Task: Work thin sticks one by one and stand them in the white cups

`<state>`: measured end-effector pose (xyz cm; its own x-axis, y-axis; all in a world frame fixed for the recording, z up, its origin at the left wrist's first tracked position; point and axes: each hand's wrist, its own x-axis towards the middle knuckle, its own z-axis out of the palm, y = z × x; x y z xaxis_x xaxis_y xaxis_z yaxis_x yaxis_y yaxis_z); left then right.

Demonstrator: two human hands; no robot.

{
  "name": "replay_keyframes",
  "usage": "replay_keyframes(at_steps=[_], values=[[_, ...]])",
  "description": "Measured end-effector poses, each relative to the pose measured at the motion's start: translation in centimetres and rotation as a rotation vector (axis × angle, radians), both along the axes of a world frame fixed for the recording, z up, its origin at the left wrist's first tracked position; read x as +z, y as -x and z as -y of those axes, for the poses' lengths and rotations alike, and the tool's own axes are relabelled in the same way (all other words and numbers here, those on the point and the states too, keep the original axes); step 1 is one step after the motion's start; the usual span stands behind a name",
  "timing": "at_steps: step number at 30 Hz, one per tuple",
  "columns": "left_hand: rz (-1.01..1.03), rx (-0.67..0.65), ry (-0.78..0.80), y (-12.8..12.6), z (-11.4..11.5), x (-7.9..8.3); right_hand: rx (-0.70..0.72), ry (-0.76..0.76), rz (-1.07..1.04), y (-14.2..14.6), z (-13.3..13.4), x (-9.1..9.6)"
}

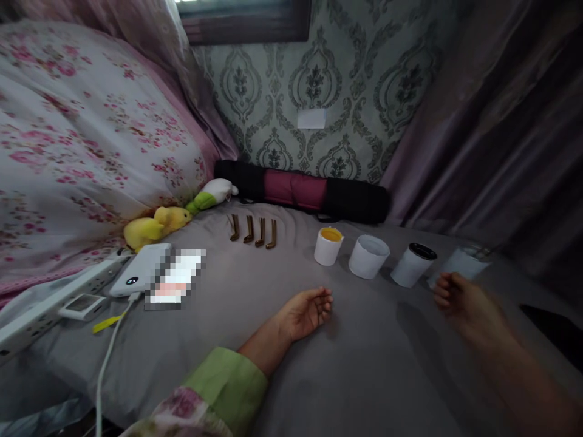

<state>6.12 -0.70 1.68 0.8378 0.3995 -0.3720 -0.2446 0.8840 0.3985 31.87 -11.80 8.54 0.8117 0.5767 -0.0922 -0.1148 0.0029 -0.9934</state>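
Note:
My left hand (pixel 306 311) rests palm up on the grey sheet (pixel 255 340), fingers loosely curled and apart, holding nothing. My right hand (pixel 458 297) is blurred by motion, fingers bent, close to the rightmost white cup (pixel 462 262); whether it holds anything is unclear. A row of white cups stands ahead of both hands: one with yellow contents (pixel 328 245), an empty one (pixel 368 256), one with a dark top (pixel 413 264). Several small brown L-shaped pieces (pixel 253 230) lie in a row further left.
A floral quilt (pixel 86 139) rises at the left with yellow plush toys (pixel 155 227) at its foot. A white device (pixel 139 270), power strip (pixel 50 306) and cable (pixel 107 358) lie at the left. A black and pink roll (pixel 303 190) lies along the patterned wall.

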Motion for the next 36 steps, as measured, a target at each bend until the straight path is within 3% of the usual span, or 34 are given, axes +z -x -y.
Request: replay_keyframes(at_steps=[3, 9, 17, 23, 29, 36], values=[[-0.001, 0.006, 0.002, 0.0, 0.0, 0.1, 0.078, -0.046, -0.278, 2.2, -0.9, -1.5], [0.006, 0.006, -0.004, 0.0, 0.0, -0.1, 0.152, -0.01, -0.311, 5.7, -2.8, -3.7], [-0.007, -0.001, -0.01, 0.0, 0.0, 0.1, 0.22, 0.033, -0.166, 8.8, -4.7, -5.2], [0.011, 0.001, -0.038, -0.1, -0.1, -0.2, 0.233, 0.05, 0.03, 9.1, -4.5, -7.6], [0.021, 0.003, -0.054, -0.2, -0.1, -0.5, 0.284, 0.084, 0.138, 9.3, -4.2, -7.9], [-0.203, 0.019, -0.128, -0.6, -1.3, 0.6, 0.314, 0.051, 0.158, 9.1, -4.0, -8.3]])
